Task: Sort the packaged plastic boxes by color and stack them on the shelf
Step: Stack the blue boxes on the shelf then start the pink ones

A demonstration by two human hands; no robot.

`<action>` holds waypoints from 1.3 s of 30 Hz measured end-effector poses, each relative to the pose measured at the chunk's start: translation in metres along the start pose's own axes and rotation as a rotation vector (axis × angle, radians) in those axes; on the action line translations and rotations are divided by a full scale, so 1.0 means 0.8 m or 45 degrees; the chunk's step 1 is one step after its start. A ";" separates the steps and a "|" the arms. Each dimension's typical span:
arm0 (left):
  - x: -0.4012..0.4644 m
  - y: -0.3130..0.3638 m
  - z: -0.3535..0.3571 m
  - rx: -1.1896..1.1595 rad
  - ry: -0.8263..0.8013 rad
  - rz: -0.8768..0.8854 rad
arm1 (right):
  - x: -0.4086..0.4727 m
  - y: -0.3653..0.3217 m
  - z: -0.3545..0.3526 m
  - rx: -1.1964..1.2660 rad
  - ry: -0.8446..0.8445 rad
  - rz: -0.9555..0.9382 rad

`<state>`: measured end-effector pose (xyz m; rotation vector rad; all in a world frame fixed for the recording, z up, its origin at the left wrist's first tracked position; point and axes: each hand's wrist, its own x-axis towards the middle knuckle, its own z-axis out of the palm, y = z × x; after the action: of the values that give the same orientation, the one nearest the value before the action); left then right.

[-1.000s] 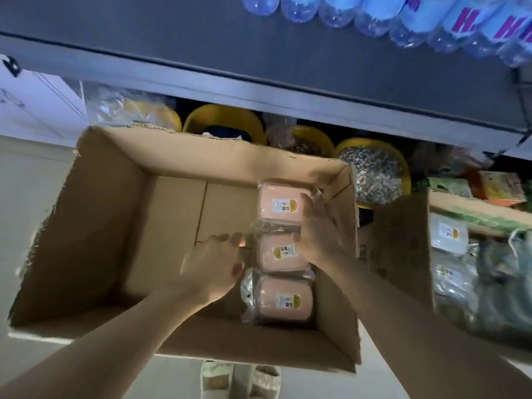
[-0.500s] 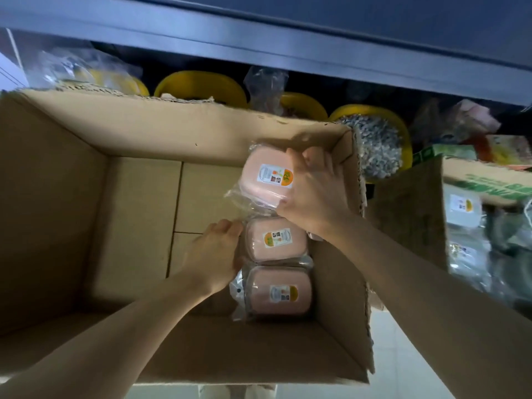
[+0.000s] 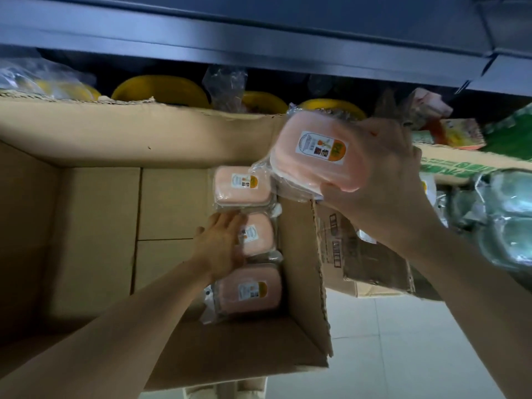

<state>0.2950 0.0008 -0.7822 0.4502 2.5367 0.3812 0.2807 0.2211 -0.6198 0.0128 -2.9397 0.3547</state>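
- Pink plastic box in a clear wrapper with a white and orange label (image 3: 318,154), right of frame centre: the right hand (image 3: 383,180) grasps it from its right side, thumb under the lower edge and fingers over the top, and holds it up, tilted, above the right wall of the big brown cardboard carton (image 3: 86,226).
- Three more pink wrapped boxes lie in a column along the carton's right inner wall: the far pink box (image 3: 241,185), the middle pink box (image 3: 256,234) and the near pink box (image 3: 249,289), each with its label up.
- The left hand (image 3: 220,243) is down inside the carton at centre frame, fingers fairly straight and laid over the left part of the middle pink box; whether they curl round it I cannot tell.
- The rest of the carton floor is bare cardboard.
- At right frame a second cardboard carton (image 3: 371,263) holds pale green wrapped boxes (image 3: 506,214).
- Across the top runs a dark blue metal shelf edge (image 3: 259,44); under it stand yellow plastic bowls (image 3: 161,89), some in clear bags.
- Pale floor tiles (image 3: 388,355) show at lower right.
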 end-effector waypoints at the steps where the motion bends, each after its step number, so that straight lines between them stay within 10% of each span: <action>1: 0.002 0.002 0.007 0.014 -0.006 0.000 | -0.004 0.001 0.006 0.026 -0.007 0.006; 14: -0.032 0.001 -0.058 -0.030 0.225 0.022 | -0.008 -0.017 -0.031 0.161 -0.022 0.138; 39: -0.359 0.118 -0.705 0.108 0.948 0.277 | 0.096 -0.217 -0.575 0.210 0.442 -0.056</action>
<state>0.2404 -0.1250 -0.1574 0.7260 3.2399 0.6124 0.2917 0.1625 -0.1255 0.0339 -2.5576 0.5333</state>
